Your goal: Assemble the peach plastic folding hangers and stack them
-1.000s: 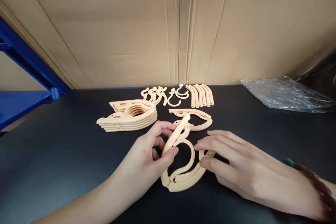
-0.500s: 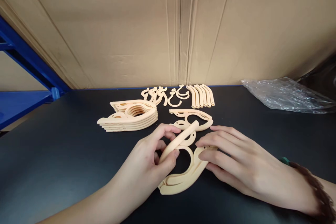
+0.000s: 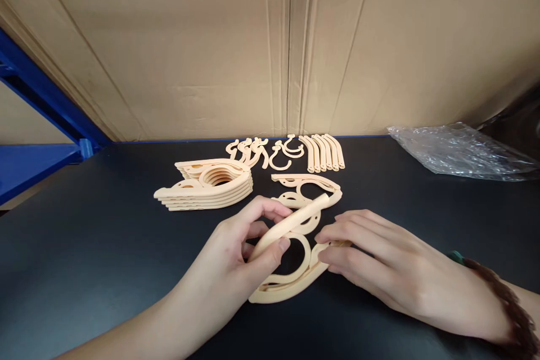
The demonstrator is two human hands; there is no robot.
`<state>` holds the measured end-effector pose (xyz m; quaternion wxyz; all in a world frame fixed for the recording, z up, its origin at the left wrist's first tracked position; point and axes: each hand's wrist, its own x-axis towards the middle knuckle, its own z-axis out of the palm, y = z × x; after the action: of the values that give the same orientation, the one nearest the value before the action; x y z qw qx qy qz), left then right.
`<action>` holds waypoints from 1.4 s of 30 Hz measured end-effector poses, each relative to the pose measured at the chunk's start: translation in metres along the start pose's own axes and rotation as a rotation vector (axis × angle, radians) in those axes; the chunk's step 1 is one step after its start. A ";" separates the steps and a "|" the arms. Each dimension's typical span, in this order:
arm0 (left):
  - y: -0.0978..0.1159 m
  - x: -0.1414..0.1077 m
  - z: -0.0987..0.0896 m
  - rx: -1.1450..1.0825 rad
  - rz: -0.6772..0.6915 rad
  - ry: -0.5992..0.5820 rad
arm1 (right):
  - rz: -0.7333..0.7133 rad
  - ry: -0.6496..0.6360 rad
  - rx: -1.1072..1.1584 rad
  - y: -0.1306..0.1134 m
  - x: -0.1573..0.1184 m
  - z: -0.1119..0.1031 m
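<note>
A beige plastic folding clothes hanger point(image 3: 289, 292) is held between both hands just above the black table. My left hand point(image 3: 248, 247) is closed around one of its arms, thumb on the near side and fingers behind. That arm slants up to the right. My right hand point(image 3: 371, 264) pinches the end of the other arm, its fingertips partly covering it. The ring-shaped middle part of the hanger shows between the hands. Right behind it, another folded hanger point(image 3: 320, 181) lies on the table, partly hidden by the held one.
A stack of folded hangers point(image 3: 211, 201) stands at left. Loose hooks point(image 3: 280, 166) and a row of curved bars point(image 3: 323, 153) lie near the back edge. A clear plastic bag point(image 3: 455, 152) is at back right. Cardboard point(image 3: 189, 39) rises behind the black table point(image 3: 105, 225).
The held hanger has turned and tilted: its left arm's tip has swung to the right and its lower arm has risen slightly. Both hands keep their hold.
</note>
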<state>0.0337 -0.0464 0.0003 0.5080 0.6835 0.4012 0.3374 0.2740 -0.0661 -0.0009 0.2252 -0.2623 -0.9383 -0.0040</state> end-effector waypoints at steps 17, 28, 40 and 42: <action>0.012 0.000 -0.002 0.079 -0.101 -0.079 | 0.178 0.117 -0.098 0.006 -0.004 0.009; 0.011 -0.004 0.002 -0.016 -0.237 -0.141 | 0.173 0.127 -0.100 0.006 -0.001 0.007; 0.006 -0.003 -0.001 -0.467 -0.466 -0.268 | 0.186 0.140 0.059 -0.007 -0.005 -0.001; 0.009 -0.003 0.000 -0.364 -0.414 -0.280 | 0.173 0.152 0.058 -0.009 -0.004 -0.002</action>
<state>0.0343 -0.0506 0.0087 0.7302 0.5250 0.3910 0.1955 0.2738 -0.0760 -0.0001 0.3027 -0.3348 -0.8921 0.0230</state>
